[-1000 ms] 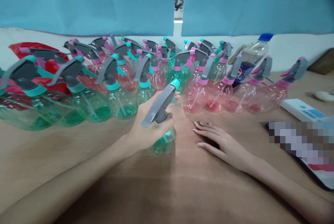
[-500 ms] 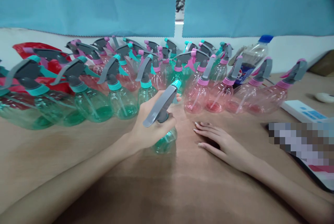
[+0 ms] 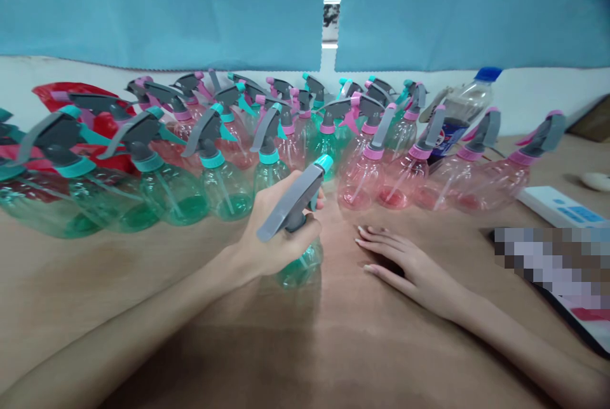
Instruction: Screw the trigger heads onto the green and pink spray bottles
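My left hand (image 3: pixel 276 225) is wrapped round the neck of a green spray bottle (image 3: pixel 301 264) with a grey trigger head and a turquoise nozzle. The bottle leans slightly, its nozzle facing away to the right; whether its base touches the table cannot be made out. My right hand (image 3: pixel 405 260) rests on the wooden table (image 3: pixel 362 352) with its fingers spread, holding nothing. Beyond my left hand stands a row of green spray bottles (image 3: pixel 174 193) with turquoise collars. Past my right hand are several pink spray bottles (image 3: pixel 361 183) with pink collars.
More spray bottles (image 3: pixel 302 133) of both colours crowd behind the front rows. A red plastic bag (image 3: pixel 109 123) lies at the left. On the right are a blue-capped drink bottle (image 3: pixel 469 101), a white box (image 3: pixel 557 202), a white mouse-like object (image 3: pixel 595 180) and a partly pixelated flat device (image 3: pixel 567 295).
The held spray bottle has shifted slightly down, its head tilting a little further. My right hand stays in place on the table. The whole view has moved a little.
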`<state>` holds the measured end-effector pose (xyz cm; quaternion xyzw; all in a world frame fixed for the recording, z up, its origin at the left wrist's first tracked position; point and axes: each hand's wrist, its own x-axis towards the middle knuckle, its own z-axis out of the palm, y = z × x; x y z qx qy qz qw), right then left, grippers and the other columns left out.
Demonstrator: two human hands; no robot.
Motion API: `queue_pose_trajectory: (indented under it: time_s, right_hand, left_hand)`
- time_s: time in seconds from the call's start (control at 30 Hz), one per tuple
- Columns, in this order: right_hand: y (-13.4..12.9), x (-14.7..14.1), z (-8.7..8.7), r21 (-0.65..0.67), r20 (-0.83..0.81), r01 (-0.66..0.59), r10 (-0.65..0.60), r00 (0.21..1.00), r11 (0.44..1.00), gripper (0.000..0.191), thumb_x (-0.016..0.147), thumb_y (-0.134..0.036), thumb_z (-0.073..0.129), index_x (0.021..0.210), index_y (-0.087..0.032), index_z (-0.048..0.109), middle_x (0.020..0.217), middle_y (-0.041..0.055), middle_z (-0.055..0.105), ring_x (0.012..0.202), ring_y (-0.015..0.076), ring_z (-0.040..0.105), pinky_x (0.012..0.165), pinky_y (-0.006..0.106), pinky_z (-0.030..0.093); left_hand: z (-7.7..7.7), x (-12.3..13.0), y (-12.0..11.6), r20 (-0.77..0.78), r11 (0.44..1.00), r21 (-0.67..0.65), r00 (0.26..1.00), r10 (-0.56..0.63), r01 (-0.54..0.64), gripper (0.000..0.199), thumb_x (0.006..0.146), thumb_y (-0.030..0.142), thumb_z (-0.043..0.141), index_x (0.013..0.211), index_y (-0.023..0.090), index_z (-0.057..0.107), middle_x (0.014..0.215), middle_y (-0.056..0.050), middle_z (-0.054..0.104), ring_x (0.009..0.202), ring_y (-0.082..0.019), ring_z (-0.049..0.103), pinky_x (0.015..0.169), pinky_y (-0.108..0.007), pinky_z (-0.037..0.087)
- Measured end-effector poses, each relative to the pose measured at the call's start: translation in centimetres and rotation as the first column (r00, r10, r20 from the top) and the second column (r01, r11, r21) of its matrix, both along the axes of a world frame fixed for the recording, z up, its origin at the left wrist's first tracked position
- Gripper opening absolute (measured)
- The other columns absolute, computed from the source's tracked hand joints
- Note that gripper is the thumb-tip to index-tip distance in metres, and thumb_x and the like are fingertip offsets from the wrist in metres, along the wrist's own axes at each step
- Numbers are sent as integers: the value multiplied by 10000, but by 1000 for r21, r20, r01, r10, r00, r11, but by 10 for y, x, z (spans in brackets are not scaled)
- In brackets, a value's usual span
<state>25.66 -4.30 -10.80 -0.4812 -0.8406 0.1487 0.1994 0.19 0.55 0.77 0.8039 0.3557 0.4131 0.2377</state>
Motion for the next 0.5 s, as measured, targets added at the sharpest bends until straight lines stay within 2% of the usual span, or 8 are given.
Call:
queue_pose_trajectory:
  time_s: [0.13, 0.37, 0.5]
  right_hand:
    - [0, 0, -1, 12, -29, 0, 0, 1000, 1000, 440, 940, -419, 519, 1350, -261, 536, 1443, 54, 503, 1361, 258, 418, 1131, 518, 336]
    - [0, -1, 0, 21, -60, 3, -1, 998, 1000, 427, 938, -410, 526, 1347, -288, 541, 1427, 56, 519, 1344, 280, 440, 1117, 550, 344]
    - [0, 0, 0, 25, -62, -6, 8, 998, 1000, 435, 936, -407, 530, 1354, -287, 534, 1428, 57, 519, 1346, 280, 437, 1119, 546, 343]
  left_hand:
    - [1, 0, 0, -12, 999, -30, 1000, 24, -24, 156, 658, 130, 497, 783, 219, 525, 746, 17, 575, 583, -125, 527, 575, -274, 453]
    - [-9, -1, 3, -5, 1000, -27, 1000, -13, 12, 419, 690, 96, 507, 1062, 271, 588, 750, 29, 575, 515, -123, 466, 546, -285, 446]
    - [-13, -1, 2, -7, 1000, -1, 1000, -1, 1, 511, 697, 46, 506, 1155, 261, 568, 819, 24, 581, 621, -130, 516, 633, -283, 472]
